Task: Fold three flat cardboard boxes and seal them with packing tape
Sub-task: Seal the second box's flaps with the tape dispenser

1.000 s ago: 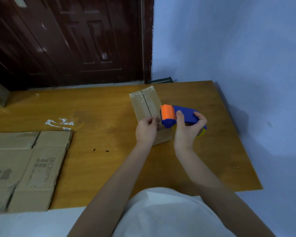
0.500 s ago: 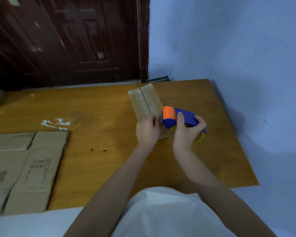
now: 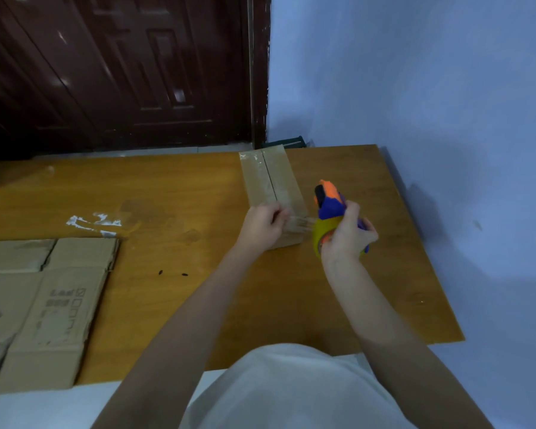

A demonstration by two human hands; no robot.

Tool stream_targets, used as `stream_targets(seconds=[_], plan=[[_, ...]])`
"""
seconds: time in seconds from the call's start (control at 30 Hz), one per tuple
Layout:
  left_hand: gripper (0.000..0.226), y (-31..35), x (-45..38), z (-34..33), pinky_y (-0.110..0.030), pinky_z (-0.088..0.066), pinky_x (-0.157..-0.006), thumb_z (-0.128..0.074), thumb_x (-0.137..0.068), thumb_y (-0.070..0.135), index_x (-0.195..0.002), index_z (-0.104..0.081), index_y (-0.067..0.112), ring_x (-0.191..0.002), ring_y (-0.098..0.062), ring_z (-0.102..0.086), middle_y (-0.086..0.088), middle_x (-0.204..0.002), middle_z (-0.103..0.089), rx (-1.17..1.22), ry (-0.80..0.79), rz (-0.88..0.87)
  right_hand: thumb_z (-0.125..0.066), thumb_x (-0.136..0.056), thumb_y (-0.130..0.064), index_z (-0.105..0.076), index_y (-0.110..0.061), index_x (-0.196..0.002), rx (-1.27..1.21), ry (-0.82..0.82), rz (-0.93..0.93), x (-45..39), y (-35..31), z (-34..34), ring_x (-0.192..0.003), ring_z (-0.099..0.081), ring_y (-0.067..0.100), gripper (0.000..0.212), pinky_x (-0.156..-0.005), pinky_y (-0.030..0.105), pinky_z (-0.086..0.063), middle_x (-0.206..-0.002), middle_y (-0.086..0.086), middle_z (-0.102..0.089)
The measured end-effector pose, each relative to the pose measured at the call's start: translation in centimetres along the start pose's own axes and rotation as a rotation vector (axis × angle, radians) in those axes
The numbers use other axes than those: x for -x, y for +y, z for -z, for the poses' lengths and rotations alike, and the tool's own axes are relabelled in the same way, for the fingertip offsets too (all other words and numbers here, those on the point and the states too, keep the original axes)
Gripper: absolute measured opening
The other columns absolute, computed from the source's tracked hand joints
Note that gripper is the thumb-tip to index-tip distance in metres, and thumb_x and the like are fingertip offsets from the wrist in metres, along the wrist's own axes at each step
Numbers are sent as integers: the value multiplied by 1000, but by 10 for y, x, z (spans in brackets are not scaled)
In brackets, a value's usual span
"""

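The left hand (image 3: 262,226) is pinching the free end of clear tape against the small brown cardboard box (image 3: 271,193) standing on the orange wooden desk (image 3: 167,193), while the right hand (image 3: 347,233) is gripping the blue-and-orange tape dispenser (image 3: 330,209). Sealing seems under way; next, the strip probably needs drawing along the seam.

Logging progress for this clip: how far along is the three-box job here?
One small box stands folded, tape already along its top seam. In hand: the left hand pinches a tape strip pulled from the dispenser gripped by the right hand. Left: flat cardboard at the table's left, unfolded.
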State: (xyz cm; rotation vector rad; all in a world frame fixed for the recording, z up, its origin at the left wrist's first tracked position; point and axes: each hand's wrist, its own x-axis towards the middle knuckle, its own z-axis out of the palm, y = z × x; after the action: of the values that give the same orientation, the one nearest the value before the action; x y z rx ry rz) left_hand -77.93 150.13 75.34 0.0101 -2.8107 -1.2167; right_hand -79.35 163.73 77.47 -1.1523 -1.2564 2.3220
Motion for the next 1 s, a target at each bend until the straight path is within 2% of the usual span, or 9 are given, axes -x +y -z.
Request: stream_targets(seconds=[0.1, 0.17, 0.27, 0.37, 0.53, 0.63, 0.8, 0.87, 1.0], plan=[[34, 2, 0, -5, -35, -38, -57, -47, -99, 25, -83, -62, -1, -66, -22, -54, -10, -72, -60, 31, 43, 7, -72, -76, -18, -47, -6, -122, -98, -37, -70, -5, -8, 0, -76, -66, 23, 54, -57, 30, -57, -115, 17, -58], [31, 3, -2, -5, -27, -32, -53, -47, -99, 25, -84, -61, 3, -61, -14, -50, -1, -68, -56, 98, 52, 55, -72, -77, -17, -45, -9, -120, -94, -82, -34, -7, -10, 1, -76, -65, 20, 51, -55, 26, -54, -114, 12, -56], [25, 2, -3, -5, -17, -33, -50, -46, -99, 26, -84, -59, 11, -61, -9, -50, 1, -70, -56, 127, 39, 79, -72, -78, -16, -43, -21, -108, 2, -108, 103, -13, -11, 5, -77, -63, 12, 43, -56, 21, -51, -110, 2, -51], [23, -2, -1, -3, -13, -35, -51, -47, -99, 26, -81, -56, 15, -59, -6, -49, 5, -68, -54, 150, 61, 75, -73, -78, -12, -43, -19, -114, 129, -150, 263, -18, -10, 16, -84, -62, 7, 48, -67, 20, -53, -112, 1, -50], [22, -1, -4, -5, -10, -36, -53, -48, -99, 24, -81, -59, 16, -59, 0, -49, 10, -66, -53, 235, 74, 100, -71, -82, -7, -36, -18, -122, 363, -413, 650, -24, -12, 28, -80, -60, -5, 55, -65, 12, -49, -107, -6, -49], [26, -3, -3, -6, -11, -34, -50, -49, -98, 23, -75, -59, 16, -53, 3, -46, 7, -61, -51, 320, 86, 116, -72, -82, -11, -34, -29, -122, 484, -570, 819, -22, -13, 30, -88, -58, -2, 59, -72, 16, -50, -110, -12, -47], [37, -8, 6, -1, -21, -32, -50, -53, -92, 7, -59, -61, 22, -51, -7, -41, 2, -53, -48, 609, 222, 168, -73, -79, -10, -36, -38, -118, 580, -736, 878, -13, -8, 19, -91, -58, -1, 61, -76, 24, -53, -110, -14, -47], [40, -7, 8, 2, -18, -33, -51, -52, -90, 1, -55, -59, 20, -50, -3, -41, 10, -49, -48, 688, 263, 170, -74, -78, -12, -35, -37, -119, 627, -782, 921, -12, -5, 15, -92, -57, -3, 62, -74, 19, -51, -110, -16, -45], [40, -5, 9, 5, -20, -36, -52, -49, -89, -3, -52, -56, 10, -49, -7, -42, 3, -49, -47, 786, 290, 165, -75, -78, -14, -35, -26, -123, 721, -844, 1001, -15, 0, 10, -93, -54, -5, 61, -74, 18, -51, -109, -20, -42]])
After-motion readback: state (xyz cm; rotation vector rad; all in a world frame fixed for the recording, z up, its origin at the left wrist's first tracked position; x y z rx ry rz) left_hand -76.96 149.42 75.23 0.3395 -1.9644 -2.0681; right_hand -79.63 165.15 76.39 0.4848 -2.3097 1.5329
